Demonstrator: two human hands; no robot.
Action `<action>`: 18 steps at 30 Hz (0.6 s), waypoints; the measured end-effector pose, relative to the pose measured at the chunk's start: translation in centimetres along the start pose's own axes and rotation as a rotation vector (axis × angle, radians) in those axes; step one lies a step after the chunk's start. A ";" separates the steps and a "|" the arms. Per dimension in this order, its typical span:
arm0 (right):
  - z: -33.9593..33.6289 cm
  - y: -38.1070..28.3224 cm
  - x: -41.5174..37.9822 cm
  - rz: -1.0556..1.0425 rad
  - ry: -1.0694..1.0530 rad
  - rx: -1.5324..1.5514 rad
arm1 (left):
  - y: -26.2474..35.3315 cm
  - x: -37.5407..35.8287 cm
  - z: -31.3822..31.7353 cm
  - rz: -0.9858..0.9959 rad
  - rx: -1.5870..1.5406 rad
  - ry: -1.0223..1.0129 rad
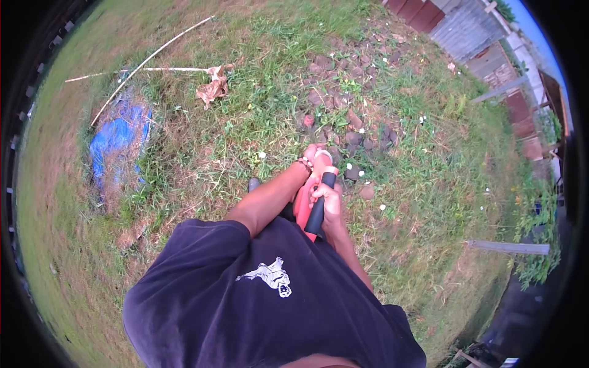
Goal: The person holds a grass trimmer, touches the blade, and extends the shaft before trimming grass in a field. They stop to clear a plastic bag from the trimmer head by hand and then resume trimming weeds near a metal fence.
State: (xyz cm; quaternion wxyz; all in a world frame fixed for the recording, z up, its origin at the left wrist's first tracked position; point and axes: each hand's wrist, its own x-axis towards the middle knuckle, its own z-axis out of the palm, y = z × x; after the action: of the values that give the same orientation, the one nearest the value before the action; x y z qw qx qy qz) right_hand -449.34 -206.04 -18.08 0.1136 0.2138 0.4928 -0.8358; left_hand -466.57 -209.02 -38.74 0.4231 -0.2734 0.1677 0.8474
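Both of my hands are on a red grass trimmer [304, 205], which points away from my body toward the ground. My right hand [331, 201] wraps around its black rear grip [316, 214]. Farther forward, my left hand [313, 151], with a beaded bracelet at the wrist, is closed at the pinkish front handle [324, 161]. Beyond the left hand, a small red round part [308, 120] shows low in the grass, in line with the tool. Weeds and dark stones [353, 138] surround that spot. My arms hide part of the trimmer's shaft.
At left lie a blue tarp [119, 138], long thin poles [153, 55] and a crumpled brown piece [213, 86]. Stones continue ahead among white flowers. Metal sheet fencing [469, 30] borders the upper right, and a grey plank [508, 247] lies at right.
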 end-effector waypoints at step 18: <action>4.2 0.7 11.2 0.195 -0.309 0.175 | 14.9 -4.7 -2.7 0.406 -0.146 0.233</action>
State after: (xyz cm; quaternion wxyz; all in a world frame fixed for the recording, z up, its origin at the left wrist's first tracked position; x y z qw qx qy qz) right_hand -460.01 -209.78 -22.07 0.2492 0.1389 0.3719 -0.8833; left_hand -475.49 -222.09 -37.25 0.2012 -0.3600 0.2053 0.8876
